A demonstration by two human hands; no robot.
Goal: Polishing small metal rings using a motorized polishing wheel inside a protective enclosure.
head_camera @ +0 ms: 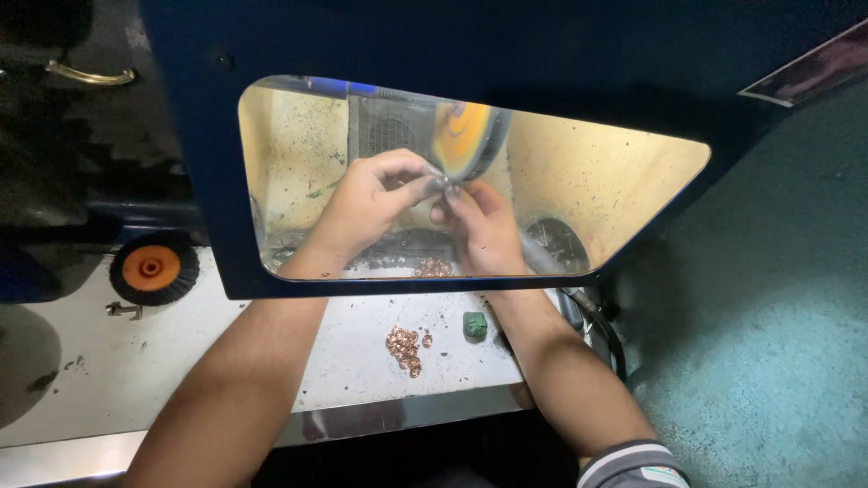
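Both my hands reach under a dark blue hood and show through its clear window [615, 172]. My left hand [371, 194] and my right hand [479, 226] pinch one small metal piece [446, 184] between their fingertips. The piece is pressed against the lower edge of a spinning yellow-orange buffing wheel [466, 136]. The wheel is blurred. What kind of piece it is I cannot make out.
A small heap of copper-coloured rings [404, 348] and a green compound lump [476, 325] lie on the white bench [99, 361]. More rings [432, 267] sit inside the hood. A spare black brush wheel with an orange hub [152, 267] lies at left. A hose [597, 316] runs down at right.
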